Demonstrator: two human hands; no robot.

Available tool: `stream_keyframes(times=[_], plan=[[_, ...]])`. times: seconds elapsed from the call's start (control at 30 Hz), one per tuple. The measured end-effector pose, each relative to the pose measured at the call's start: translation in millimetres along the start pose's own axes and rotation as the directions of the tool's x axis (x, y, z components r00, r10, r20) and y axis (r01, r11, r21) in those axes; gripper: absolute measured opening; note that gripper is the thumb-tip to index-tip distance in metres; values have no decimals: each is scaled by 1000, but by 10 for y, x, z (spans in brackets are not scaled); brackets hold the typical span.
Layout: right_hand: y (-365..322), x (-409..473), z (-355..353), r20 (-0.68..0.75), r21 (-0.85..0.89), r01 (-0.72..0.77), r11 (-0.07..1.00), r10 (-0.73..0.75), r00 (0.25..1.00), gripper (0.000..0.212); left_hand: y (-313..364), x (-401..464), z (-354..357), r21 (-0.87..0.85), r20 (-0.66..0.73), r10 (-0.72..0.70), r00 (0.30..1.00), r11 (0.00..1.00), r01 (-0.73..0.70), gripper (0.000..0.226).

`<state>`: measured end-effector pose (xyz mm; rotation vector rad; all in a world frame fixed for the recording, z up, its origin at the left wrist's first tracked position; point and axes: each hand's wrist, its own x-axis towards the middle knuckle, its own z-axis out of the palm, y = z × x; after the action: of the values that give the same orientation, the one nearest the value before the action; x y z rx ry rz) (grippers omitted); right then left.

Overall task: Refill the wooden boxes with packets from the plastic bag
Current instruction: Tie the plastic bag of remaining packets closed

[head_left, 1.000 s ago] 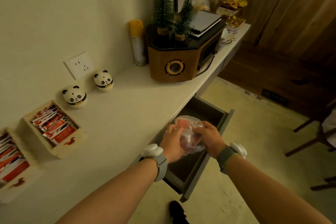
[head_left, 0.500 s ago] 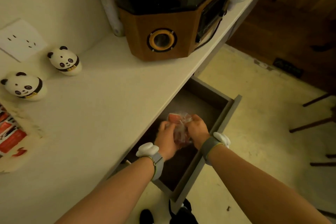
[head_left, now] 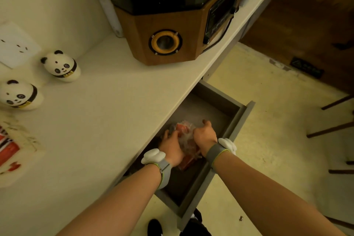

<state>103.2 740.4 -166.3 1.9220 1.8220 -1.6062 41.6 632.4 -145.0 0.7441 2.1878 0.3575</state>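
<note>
Hands [head_left: 188,141] clasping plastic bag [head_left: 186,136] inside drawer [head_left: 232,130]

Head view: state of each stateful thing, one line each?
drawer: pulled open
plastic bag: down inside the drawer, held between both hands
left hand: closed on the plastic bag
right hand: closed on the plastic bag
wooden box: open-topped, red packets inside, mostly cut off at the frame edge

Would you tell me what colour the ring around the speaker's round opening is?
Yellow-orange, on the wooden speaker, clearest in the head view.
</note>
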Motion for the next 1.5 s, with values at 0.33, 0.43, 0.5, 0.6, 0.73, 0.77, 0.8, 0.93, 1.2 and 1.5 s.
stream_keyframes(times=[0.33, 0.43, 0.5, 0.6, 0.73, 0.77, 0.8, 0.93, 1.2, 1.5], plan=[[-131, -404, -390, -163, 128, 109, 986, -88, 983, 41, 205, -299, -539, 227, -46, 326, 944, 924, -308, 40], [-79, -605, -585, -293, 213, 192, 958, -125, 948, 34, 221, -350, -729, 320, -55, 489, 871, 835, -448, 39], [-5, -691, -704, -371, 234, 213, 949, -116, 921, 31, 197, -348, -811, 407, -2, 552, 834, 762, -504, 42], [234, -797, -842, -448, 294, 193, 936, -44, 893, 27, 161, -285, -829, 536, 61, 648, 760, 621, -572, 44], [551, -869, -838, -355, 324, 62, 944, 61, 933, 36, 93, -176, -815, 687, 109, 669, 735, 484, -542, 55], [607, -868, -797, -310, 351, 45, 935, 70, 948, 37, 66, -161, -811, 719, 130, 662, 738, 450, -530, 57], [643, -861, -745, -258, 393, 34, 919, 75, 963, 35, 32, -141, -804, 751, 145, 661, 736, 412, -517, 58], [646, -805, -602, -183, 480, 21, 877, 77, 980, 29, -94, -46, -806, 838, 110, 660, 743, 340, -426, 66], [407, -708, -469, -138, 553, -7, 833, 100, 985, 34, -136, 104, -772, 801, 29, 703, 710, 408, -437, 75], [-162, -531, -41, 40, 651, -37, 758, 15, 999, 49, -178, 107, -805, 731, 35, 712, 701, 460, -504, 74]])
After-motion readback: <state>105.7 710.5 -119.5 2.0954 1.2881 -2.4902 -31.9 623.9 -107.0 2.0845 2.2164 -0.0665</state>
